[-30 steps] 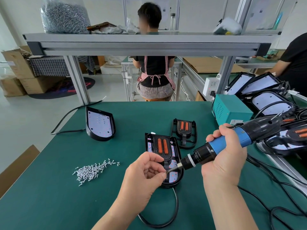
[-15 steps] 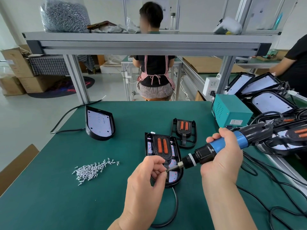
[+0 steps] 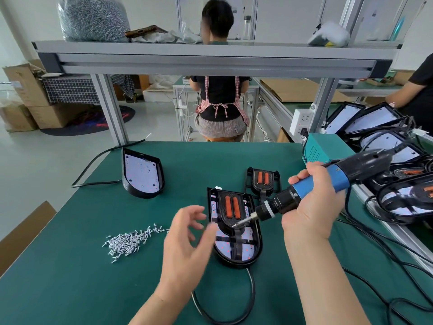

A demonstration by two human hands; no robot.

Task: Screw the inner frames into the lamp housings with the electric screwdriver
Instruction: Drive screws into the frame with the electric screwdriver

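Loose silver screws left of black lamp housing; your left hand, fingers now spread, released bit; right hand grips blue electric screwdriver.

no readable text, labels, brands or numbers anywhere

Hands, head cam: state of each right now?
Left hand: open, fingers spread, holding nothing.
Right hand: closed around the electric screwdriver, bit tip on the inner frame.
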